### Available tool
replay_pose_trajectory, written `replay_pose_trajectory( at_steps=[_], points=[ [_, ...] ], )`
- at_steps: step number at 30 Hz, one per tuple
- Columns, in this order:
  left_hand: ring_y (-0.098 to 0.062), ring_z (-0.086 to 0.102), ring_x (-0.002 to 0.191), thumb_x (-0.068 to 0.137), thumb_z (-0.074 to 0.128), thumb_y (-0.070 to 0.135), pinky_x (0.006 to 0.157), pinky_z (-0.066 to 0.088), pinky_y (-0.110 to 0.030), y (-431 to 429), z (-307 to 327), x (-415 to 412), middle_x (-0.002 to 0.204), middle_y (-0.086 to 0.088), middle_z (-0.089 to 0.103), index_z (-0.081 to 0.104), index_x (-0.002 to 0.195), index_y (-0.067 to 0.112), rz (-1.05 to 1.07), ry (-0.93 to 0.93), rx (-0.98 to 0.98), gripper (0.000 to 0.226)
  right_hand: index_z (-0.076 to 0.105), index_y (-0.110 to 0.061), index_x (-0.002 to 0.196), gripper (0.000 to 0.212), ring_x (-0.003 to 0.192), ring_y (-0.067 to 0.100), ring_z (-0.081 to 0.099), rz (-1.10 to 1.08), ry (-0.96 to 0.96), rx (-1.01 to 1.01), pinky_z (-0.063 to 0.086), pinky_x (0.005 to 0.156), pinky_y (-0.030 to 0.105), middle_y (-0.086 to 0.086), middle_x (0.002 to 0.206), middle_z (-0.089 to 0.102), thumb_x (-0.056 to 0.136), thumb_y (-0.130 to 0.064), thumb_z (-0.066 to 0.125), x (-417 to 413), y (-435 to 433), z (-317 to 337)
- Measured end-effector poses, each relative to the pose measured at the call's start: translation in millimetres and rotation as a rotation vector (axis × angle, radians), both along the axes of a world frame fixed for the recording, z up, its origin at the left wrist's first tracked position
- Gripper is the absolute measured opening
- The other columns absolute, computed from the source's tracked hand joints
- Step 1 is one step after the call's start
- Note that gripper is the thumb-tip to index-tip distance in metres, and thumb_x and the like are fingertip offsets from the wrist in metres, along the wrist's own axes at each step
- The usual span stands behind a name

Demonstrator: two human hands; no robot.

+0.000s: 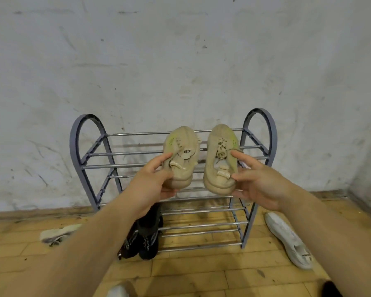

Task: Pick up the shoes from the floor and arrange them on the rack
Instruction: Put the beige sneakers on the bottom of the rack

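Observation:
My left hand (153, 181) grips the heel of a beige sneaker (181, 153), and my right hand (256, 181) grips the heel of its mate (221, 155). Both shoes point toes away from me, held over the top tier of the grey rack (259, 125) with chrome bars. Whether their soles touch the bars I cannot tell. A pair of black shoes (145, 241) stands at the left of the rack's bottom tier, partly hidden by my left forearm.
A white sneaker (289, 241) lies on the wooden floor to the right of the rack. Another pale shoe (58, 233) lies on its side at the left. The stained white wall (180, 61) stands right behind the rack.

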State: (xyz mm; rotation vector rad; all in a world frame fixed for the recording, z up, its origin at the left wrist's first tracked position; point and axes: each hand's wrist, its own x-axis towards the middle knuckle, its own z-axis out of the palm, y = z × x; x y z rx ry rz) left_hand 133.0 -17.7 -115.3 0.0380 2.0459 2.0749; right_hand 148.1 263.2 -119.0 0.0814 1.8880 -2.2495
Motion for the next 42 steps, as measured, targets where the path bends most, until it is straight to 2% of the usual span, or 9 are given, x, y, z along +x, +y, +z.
replay_pose_trajectory(
  at_steps=[3,6,10,15,18,24,30,37,42],
  points=[
    [-0.031,0.074,0.095,0.101,0.058,0.005,0.08,0.061,-0.04,-30.0,12.9,36.9,0.119,-0.018,0.073,0.068,0.129,0.044,-0.178,0.004,-0.081,0.049,0.061,-0.035,0.142,0.077,0.118,0.039,0.067,0.192,-0.031,0.005,0.053,0.101,0.06,0.012,0.131,0.069,0.077,0.002,0.08,21.9,32.3,2.9],
    [-0.029,0.074,0.087,0.094,0.065,0.003,0.073,0.063,-0.039,-61.4,16.1,67.2,0.111,-0.017,0.075,0.074,0.121,0.042,-0.25,-0.042,-0.126,0.048,0.066,-0.031,0.137,0.095,0.112,0.04,0.066,0.34,-0.142,0.005,0.062,0.086,0.054,0.016,0.143,0.061,0.052,-0.006,0.1,44.8,66.8,-4.2],
    [-0.031,0.073,0.083,0.076,0.068,0.013,0.069,0.064,-0.038,-87.5,2.8,93.4,0.117,-0.015,0.075,0.075,0.122,0.036,-0.35,-0.218,-0.136,0.052,0.065,-0.027,0.138,0.082,0.12,0.042,0.058,0.495,-0.334,0.048,0.058,0.092,0.056,0.013,0.153,0.053,0.065,-0.001,0.093,67.7,89.6,-21.1],
    [-0.036,0.073,0.084,0.087,0.066,0.012,0.076,0.063,-0.042,-71.7,-28.9,105.5,0.118,-0.014,0.075,0.071,0.126,0.037,-0.437,-0.352,-0.372,0.046,0.054,-0.028,0.145,0.076,0.107,0.038,0.066,0.64,-0.541,0.335,0.063,0.079,0.045,0.023,0.145,0.058,0.077,-0.003,0.079,80.2,70.5,-43.6],
    [-0.033,0.074,0.082,0.1,0.053,0.007,0.084,0.063,-0.045,-48.8,-57.4,104.8,0.126,-0.014,0.071,0.063,0.132,0.038,-0.44,-0.386,-0.451,0.045,0.055,-0.032,0.141,0.063,0.107,0.039,0.068,0.61,-0.603,0.461,0.061,0.081,0.044,0.022,0.139,0.063,0.089,0.002,0.066,80.1,51.7,-67.1],
    [-0.029,0.07,0.083,0.099,0.054,0.008,0.068,0.061,-0.034,-9.4,-138.4,93.8,0.117,-0.019,0.07,0.055,0.14,0.038,-0.339,-0.405,-0.437,0.051,0.052,-0.038,0.14,0.061,0.12,0.042,0.062,0.501,-0.678,0.532,0.059,0.087,0.044,0.016,0.148,0.048,0.096,0.004,0.055,58.7,36.5,-125.7],
    [-0.027,0.07,0.105,0.094,0.065,0.006,0.085,0.064,-0.044,30.3,-216.4,68.8,0.128,-0.001,0.064,0.061,0.124,0.052,-0.247,-0.46,-0.329,0.055,0.045,-0.041,0.145,0.069,0.113,0.039,0.063,0.404,-0.711,0.502,0.061,0.081,0.04,0.016,0.148,0.04,0.096,0.004,0.061,30.4,43.1,-168.8],
    [-0.023,0.067,0.111,0.1,0.06,0.004,0.093,0.061,-0.046,64.1,-300.2,24.5,0.134,0.003,0.062,0.051,0.137,0.048,-0.153,-0.489,-0.222,0.058,0.042,-0.047,0.148,0.087,0.113,0.038,0.069,0.348,-0.733,0.451,0.059,0.094,0.055,0.002,0.143,0.05,0.087,0.008,0.071,25.0,68.9,-269.0],
    [-0.025,0.066,0.114,0.102,0.057,0.004,0.09,0.062,-0.047,70.1,-349.2,-11.7,0.14,0.0,0.057,0.051,0.137,0.047,-0.123,-0.514,-0.208,0.056,0.046,-0.047,0.144,0.082,0.12,0.025,0.062,0.266,-0.681,0.413,0.063,0.086,0.043,-0.008,0.142,0.048,0.089,0.007,0.071,3.1,67.6,-308.1]
  ],
)
